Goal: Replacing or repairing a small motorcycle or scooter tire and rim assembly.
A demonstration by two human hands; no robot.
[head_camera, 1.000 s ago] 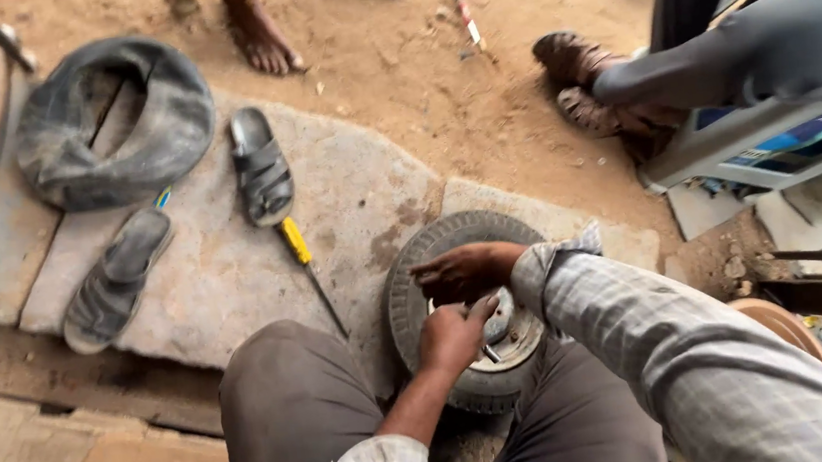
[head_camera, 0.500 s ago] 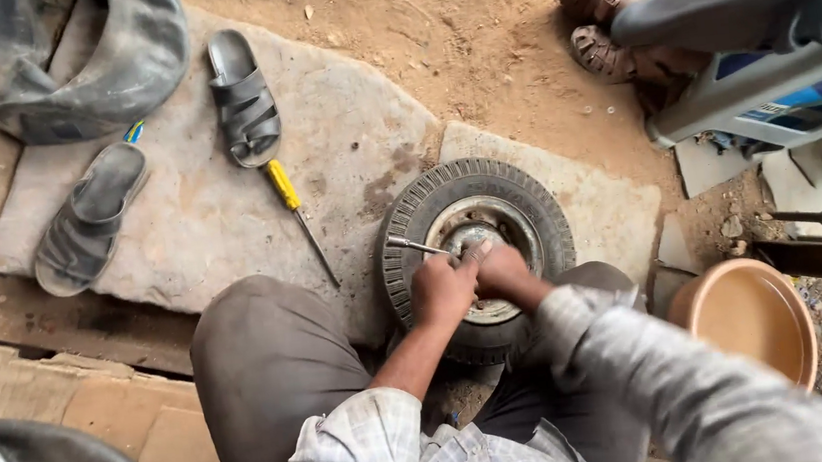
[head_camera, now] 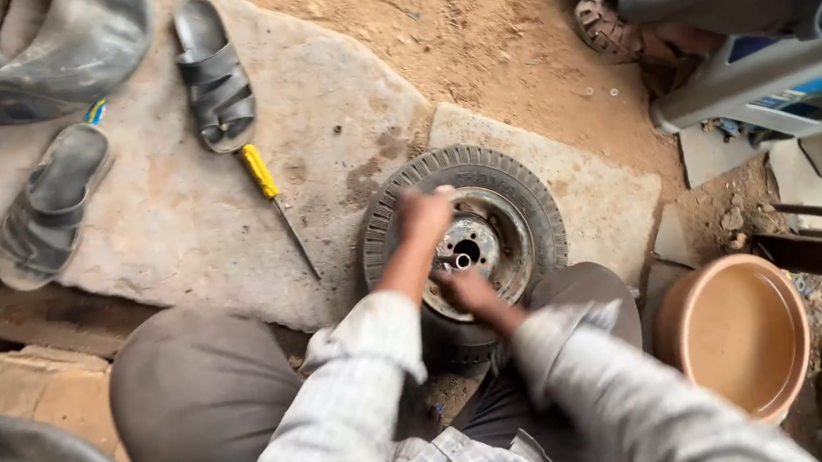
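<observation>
Both hands on a small wheel [head_camera: 519, 200] between the knees.
Left hand [head_camera: 424, 212] curled on the tyre at 10 o'clock; right hand [head_camera: 467, 286] grips the rim at 6; screwdriver [head_camera: 272, 199] lies left.

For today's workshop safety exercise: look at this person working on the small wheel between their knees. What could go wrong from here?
1. Both hands, left hand and right hand, are on the metal hub of the small wheel; fingers might get pinched or cut on its edges.
2. The wheel rests on uneven stone slabs, so it may rock or slip.
3. The yellow-handled screwdriver lies loose nearby, point exposed; someone could step or kneel on it.
</observation>
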